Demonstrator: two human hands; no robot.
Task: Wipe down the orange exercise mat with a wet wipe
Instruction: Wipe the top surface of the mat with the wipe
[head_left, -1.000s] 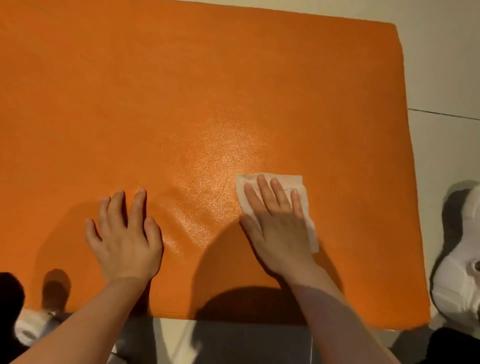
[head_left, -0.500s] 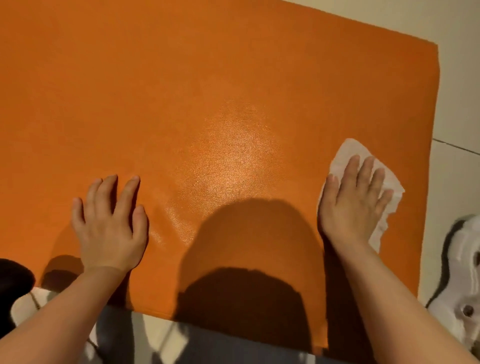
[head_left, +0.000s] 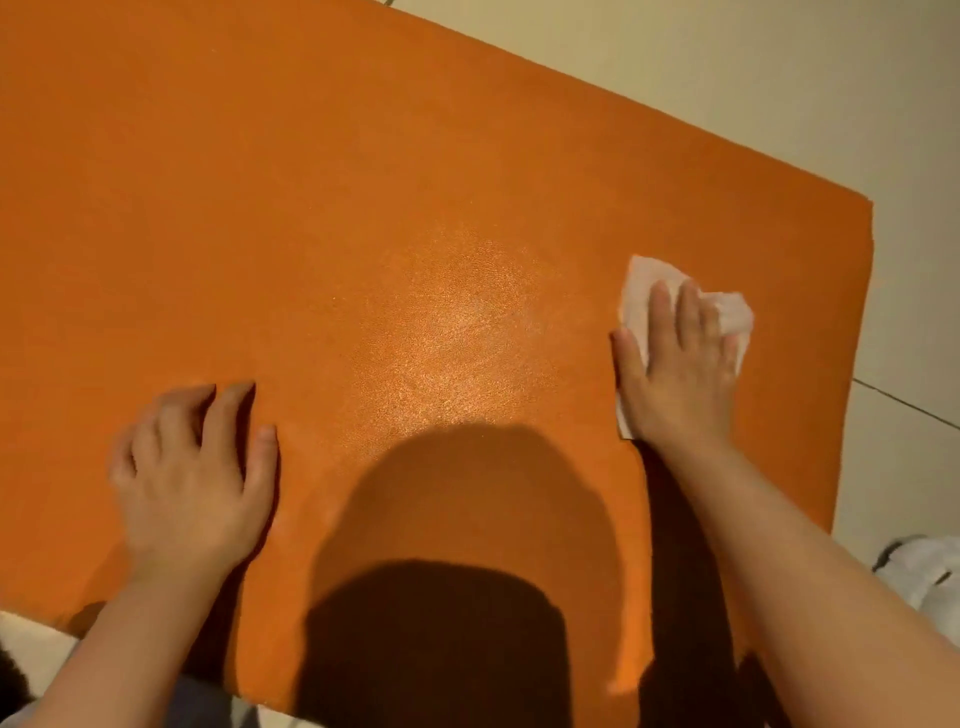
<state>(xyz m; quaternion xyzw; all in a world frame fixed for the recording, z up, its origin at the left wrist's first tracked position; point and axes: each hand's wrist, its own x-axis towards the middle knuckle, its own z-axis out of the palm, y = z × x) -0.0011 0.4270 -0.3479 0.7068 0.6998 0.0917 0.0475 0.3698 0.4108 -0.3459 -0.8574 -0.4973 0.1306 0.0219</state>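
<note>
the right hand (head_left: 675, 364) presses flat, fingers straight, on the wet wipe (head_left: 727, 312) near the right edge of the orange mat (head_left: 363, 208). the left hand (head_left: 189, 478) rests spread near the mat's near edge. the wipe looks thin, limp, apt to bunch; a flat palm suits it best.

No legible text, label, brand, number or sign anywhere.

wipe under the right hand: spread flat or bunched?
Bunched. The wet wipe shows crumpled folds and an uneven outline past the fingertips of the right hand, which presses it onto the orange mat.
</note>
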